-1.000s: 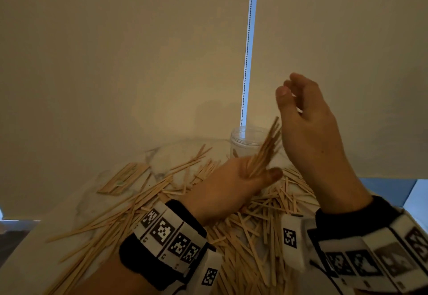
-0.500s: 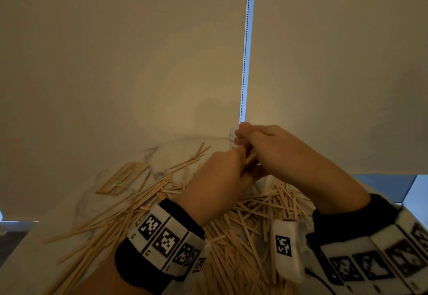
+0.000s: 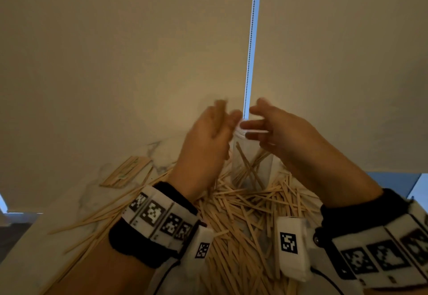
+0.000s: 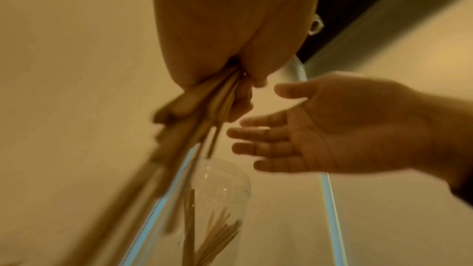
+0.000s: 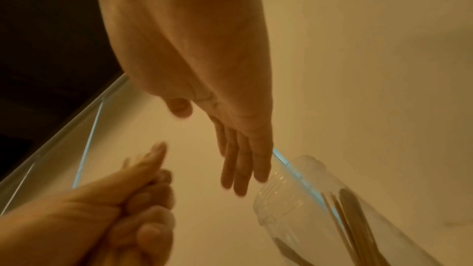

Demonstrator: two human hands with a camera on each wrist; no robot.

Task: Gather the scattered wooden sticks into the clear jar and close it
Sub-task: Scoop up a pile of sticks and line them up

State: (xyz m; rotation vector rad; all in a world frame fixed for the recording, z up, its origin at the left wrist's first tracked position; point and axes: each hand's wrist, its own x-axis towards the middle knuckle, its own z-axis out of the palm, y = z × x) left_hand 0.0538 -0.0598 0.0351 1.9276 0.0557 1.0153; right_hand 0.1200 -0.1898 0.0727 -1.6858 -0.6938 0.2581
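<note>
A clear jar [image 3: 252, 165] stands upright on the table with several wooden sticks leaning inside it; its mouth is uncovered and no lid shows. My left hand [image 3: 208, 137] hovers just left of the jar's rim and grips a blurred bundle of sticks [image 4: 184, 128] that points down beside the jar [image 4: 220, 199]. My right hand [image 3: 273, 130] is open with straight fingers [image 5: 243, 169] close to the right side of the jar's [image 5: 307, 209] rim, holding nothing. Whether those fingers touch the rim is unclear. Many loose sticks [image 3: 243, 213] lie scattered around the jar's base.
The white marble table [image 3: 69, 204] ends at a left edge near my left forearm. A flat stack of sticks [image 3: 126, 171] lies at the far left. Beige roller blinds with a bead chain [image 3: 251, 39] hang right behind the jar.
Half a second ago both hands met over the jar's mouth. They have since parted: the left rose leftward still gripping sticks, and the right opened beside the rim.
</note>
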